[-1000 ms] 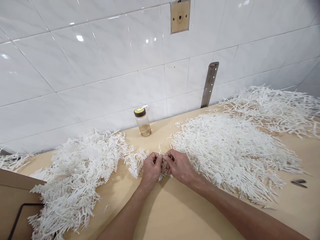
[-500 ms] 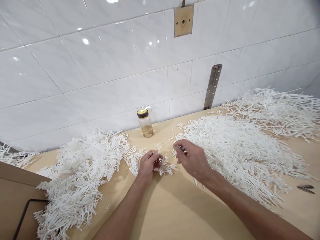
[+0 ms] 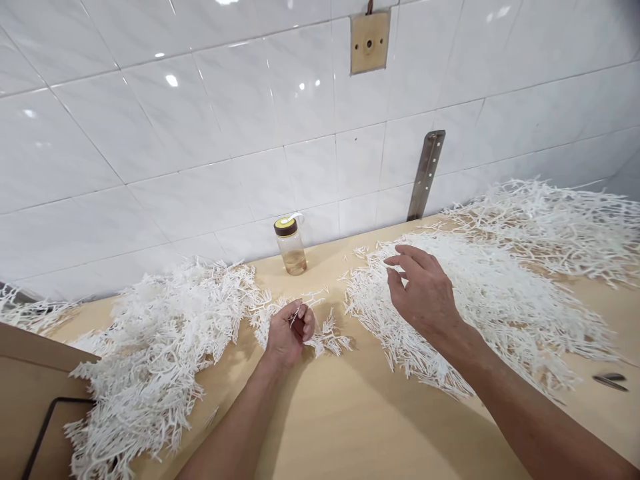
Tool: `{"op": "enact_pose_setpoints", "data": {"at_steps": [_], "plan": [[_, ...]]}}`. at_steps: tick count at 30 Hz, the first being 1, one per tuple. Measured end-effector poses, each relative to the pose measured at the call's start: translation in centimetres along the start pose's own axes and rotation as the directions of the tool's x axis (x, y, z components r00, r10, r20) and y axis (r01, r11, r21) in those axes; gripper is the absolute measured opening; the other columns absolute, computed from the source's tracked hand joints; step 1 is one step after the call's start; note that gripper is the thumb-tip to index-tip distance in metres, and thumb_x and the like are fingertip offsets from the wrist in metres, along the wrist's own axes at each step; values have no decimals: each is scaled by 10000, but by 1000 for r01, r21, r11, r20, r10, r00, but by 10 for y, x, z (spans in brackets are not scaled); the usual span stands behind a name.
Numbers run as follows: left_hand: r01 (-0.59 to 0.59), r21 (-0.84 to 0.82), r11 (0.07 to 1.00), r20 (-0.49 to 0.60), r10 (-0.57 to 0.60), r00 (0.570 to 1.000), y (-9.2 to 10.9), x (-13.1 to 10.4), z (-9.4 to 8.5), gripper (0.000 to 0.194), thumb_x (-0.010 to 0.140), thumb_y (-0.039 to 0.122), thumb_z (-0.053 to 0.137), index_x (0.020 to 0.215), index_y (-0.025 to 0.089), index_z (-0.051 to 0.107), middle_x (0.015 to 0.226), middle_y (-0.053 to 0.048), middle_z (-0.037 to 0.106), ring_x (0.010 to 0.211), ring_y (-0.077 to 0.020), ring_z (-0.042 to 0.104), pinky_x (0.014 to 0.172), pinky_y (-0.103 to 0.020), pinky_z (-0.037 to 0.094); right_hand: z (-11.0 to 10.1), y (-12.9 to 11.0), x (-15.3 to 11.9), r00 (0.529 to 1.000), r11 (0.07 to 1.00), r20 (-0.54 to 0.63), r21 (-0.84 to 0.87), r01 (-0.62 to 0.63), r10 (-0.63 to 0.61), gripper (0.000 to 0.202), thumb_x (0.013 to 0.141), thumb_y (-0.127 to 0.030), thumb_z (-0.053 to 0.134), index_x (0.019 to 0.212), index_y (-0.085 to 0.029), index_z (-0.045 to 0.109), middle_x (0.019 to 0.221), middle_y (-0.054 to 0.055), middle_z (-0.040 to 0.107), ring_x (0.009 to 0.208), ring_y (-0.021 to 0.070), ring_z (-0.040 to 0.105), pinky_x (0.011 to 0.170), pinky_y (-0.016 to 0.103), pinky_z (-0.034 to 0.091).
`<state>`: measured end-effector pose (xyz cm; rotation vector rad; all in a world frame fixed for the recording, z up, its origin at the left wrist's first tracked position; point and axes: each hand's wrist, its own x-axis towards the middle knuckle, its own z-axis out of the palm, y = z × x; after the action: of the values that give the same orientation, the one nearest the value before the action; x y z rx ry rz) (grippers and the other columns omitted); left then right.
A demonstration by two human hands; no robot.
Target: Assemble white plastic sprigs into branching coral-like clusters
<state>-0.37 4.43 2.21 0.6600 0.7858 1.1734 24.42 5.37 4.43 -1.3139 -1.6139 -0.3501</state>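
Near the middle of the table, my left hand [image 3: 289, 332] is closed, with thin white branched sprigs [image 3: 313, 298] poking out between its fingertips. More small white sprigs [image 3: 330, 338] lie beside and under that hand. My right hand [image 3: 423, 287] is over the left part of a wide heap of white branched strands [image 3: 480, 300]. Its fingers are apart and nothing shows between them. A second heap of white sprigs [image 3: 170, 333] spreads to the left of my left hand.
A bottle [image 3: 292, 250] with a dark and yellow lid stands by the tiled wall [image 3: 225, 133]. A metal bracket strip [image 3: 426, 175] leans on the wall. Longer white strands [image 3: 560, 227] lie back right, and a small dark metal object [image 3: 610, 381] at right. A brown board [image 3: 40, 400] is at left.
My right hand has moved right and away from my left hand, its fingers opening over the right heap. My left hand has shifted slightly left and turned, still holding white sprigs.
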Motion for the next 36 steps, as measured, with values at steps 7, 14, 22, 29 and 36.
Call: {"op": "enact_pose_setpoints", "data": {"at_steps": [7, 14, 22, 29, 36], "plan": [[-33, 61, 998, 1, 33, 999, 1, 0, 0, 321, 694, 356, 679, 549, 185, 449, 530, 27, 422, 420, -73, 360, 366, -210, 227, 2, -25, -7, 958, 884, 180, 378, -276, 222, 237, 963, -324, 481, 1084, -173, 618, 821, 64, 698, 592, 155, 631, 520, 295, 556], [-147, 493, 857, 159, 78, 984, -6, -6, 4, 402, 730, 496, 742, 565, 151, 618, 452, 25, 425, 396, -65, 307, 404, -225, 165, 27, -61, -43, 888, 893, 450, 431, -128, -90, 411, 892, -152, 521, 1302, -187, 516, 1220, 128, 641, 764, 166, 658, 785, 351, 552], [-259, 594, 762, 163, 201, 966, -8, -8, 9, 495, 763, 623, 674, 677, 139, 730, 600, -55, 603, 506, -134, 482, 442, -233, 336, 29, -58, -38, 887, 913, 461, 372, -164, -29, 119, 927, -167, 541, 894, -191, 653, 841, 40, 690, 762, 156, 627, 730, 278, 482], [-331, 715, 616, 81, 397, 914, -14, -3, 1, 502, 877, 554, 565, 630, 153, 740, 639, -84, 684, 617, -180, 601, 608, -264, 463, 32, -50, -35, 707, 627, 658, 442, -642, 260, 236, 937, -377, 495, 796, -205, 576, 563, -53, 569, 425, 105, 554, 435, 208, 412], [-368, 828, 422, 135, 488, 862, -21, 0, 0, 170, 776, 319, 710, 644, 214, 739, 606, -30, 658, 570, -161, 551, 578, -252, 398, 35, -48, -34, 592, 425, 741, 448, -787, 316, 247, 892, -410, 553, 776, -192, 558, 548, -52, 566, 390, 105, 570, 414, 217, 469]]}}
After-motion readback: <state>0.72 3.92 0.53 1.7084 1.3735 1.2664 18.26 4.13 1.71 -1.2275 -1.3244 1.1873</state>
